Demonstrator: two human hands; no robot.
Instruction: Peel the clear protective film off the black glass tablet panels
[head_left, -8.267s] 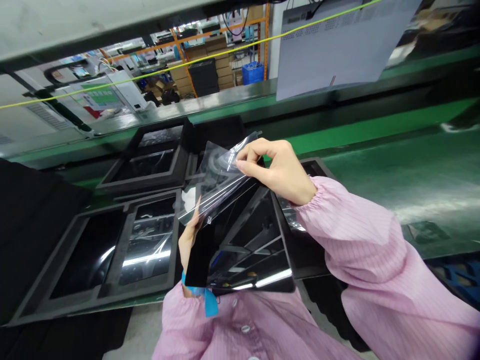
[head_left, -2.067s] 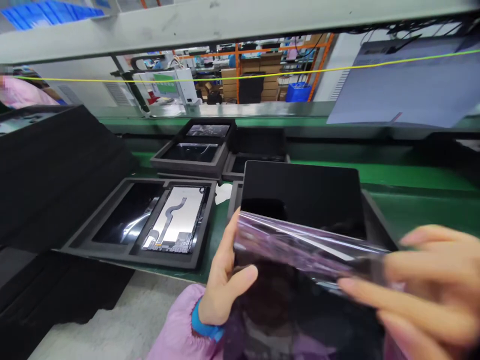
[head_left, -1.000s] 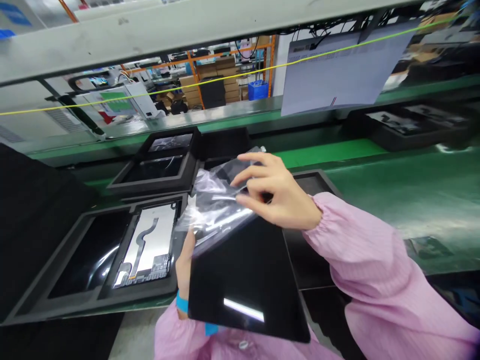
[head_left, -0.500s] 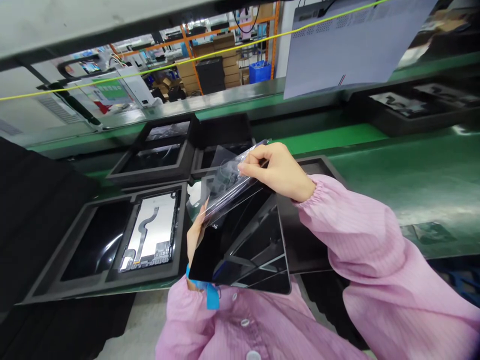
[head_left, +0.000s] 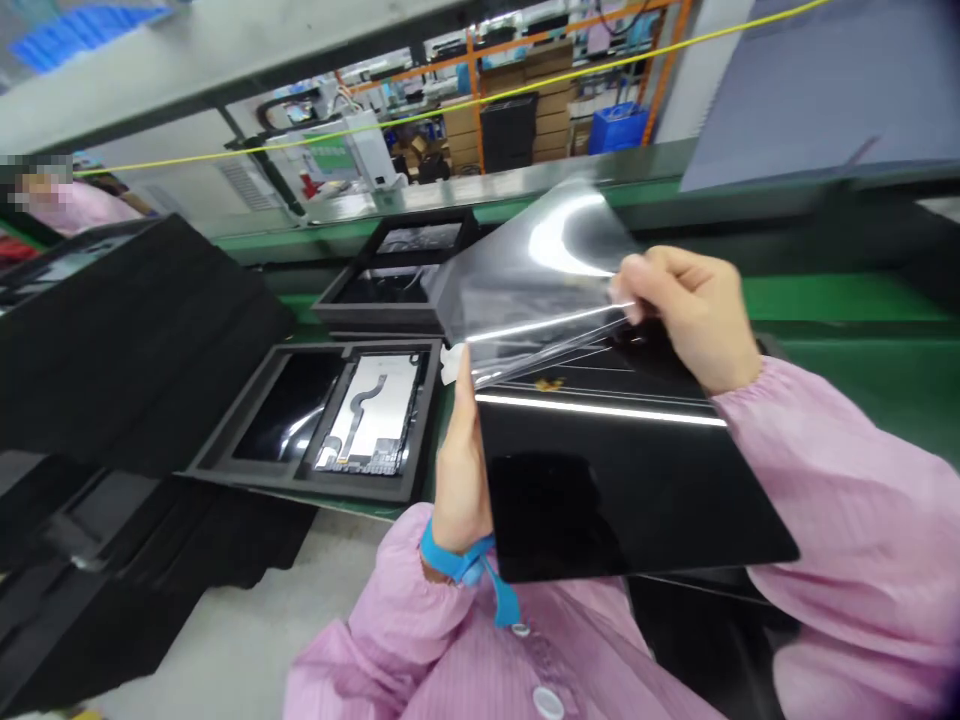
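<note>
A black glossy tablet screen [head_left: 630, 490] is tilted in front of my chest. My left hand [head_left: 459, 470], with a blue wrist strap [head_left: 457, 562], grips its left edge; the fingers behind the panel are hidden. Clear plastic film [head_left: 540, 260] stands up in a curl from the upper part of the screen. Between thumb and fingers, my right hand [head_left: 686, 305] pinches the film's right edge above the panel. The lower part of the screen shows bare, shiny glass with a light reflected across it.
To the left lies a black foam tray [head_left: 409, 470] holding a dark panel [head_left: 289, 405] and a screen with its silver back up [head_left: 371, 410]. Another foam tray [head_left: 322, 308] sits behind it. Black foam [head_left: 135, 350] is stacked at far left, and a person's pink sleeve [head_left: 86, 205] shows beyond.
The film is lifted higher and spread wider; my right hand has moved right with its edge. The screen shows closer and flatter to the view, which has turned left.
</note>
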